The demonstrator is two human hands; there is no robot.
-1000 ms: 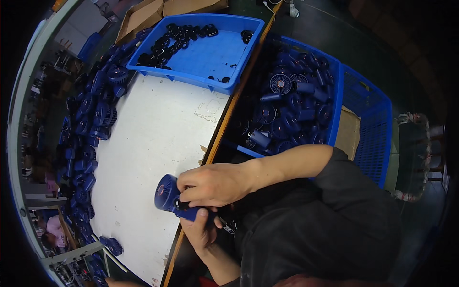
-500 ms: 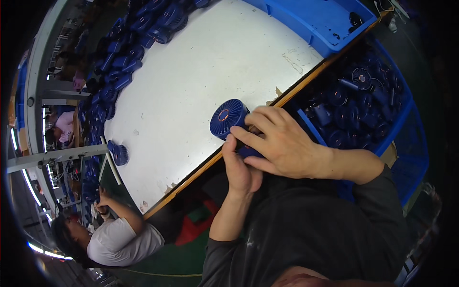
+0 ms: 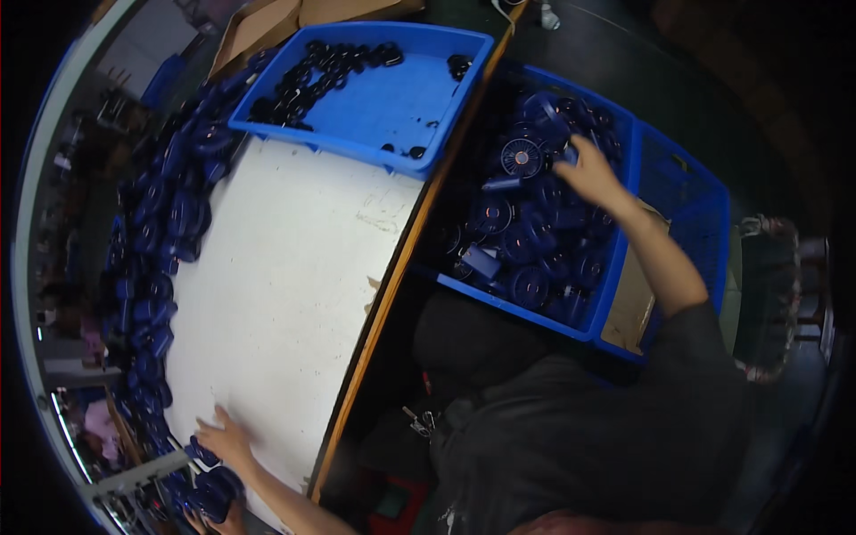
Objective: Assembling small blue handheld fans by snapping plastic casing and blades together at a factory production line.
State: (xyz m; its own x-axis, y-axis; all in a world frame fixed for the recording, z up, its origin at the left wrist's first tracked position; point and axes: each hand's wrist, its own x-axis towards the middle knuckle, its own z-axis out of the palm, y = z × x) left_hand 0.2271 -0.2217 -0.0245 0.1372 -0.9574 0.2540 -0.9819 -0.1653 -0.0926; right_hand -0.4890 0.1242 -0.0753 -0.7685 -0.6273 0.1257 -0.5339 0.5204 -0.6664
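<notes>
My right hand [image 3: 590, 176] is over the blue crate [image 3: 508, 310] of dark blue handheld fans at the right. Its thumb and forefinger are spread, with a fan part [image 3: 571, 154] between or just behind them; I see no grip on it. Far to the left, my left hand [image 3: 225, 438] reaches across the white tabletop [image 3: 276, 285], slightly blurred. Its fingers are apart, right beside a dark blue fan [image 3: 204, 451] at the table's far left edge. Whether it touches that fan I cannot tell.
A blue tray [image 3: 357, 143] with many small black parts stands at the table's far end. Piled fans [image 3: 160, 241] line the left side. Close to my left hand, a co-worker's hand [image 3: 230, 519] is at another fan [image 3: 214, 492]. A wooden edge [image 3: 392, 272] borders the table.
My hands were together on a fan at the table edge. They have parted: the right went to the crate, the left across the table. The view has turned too.
</notes>
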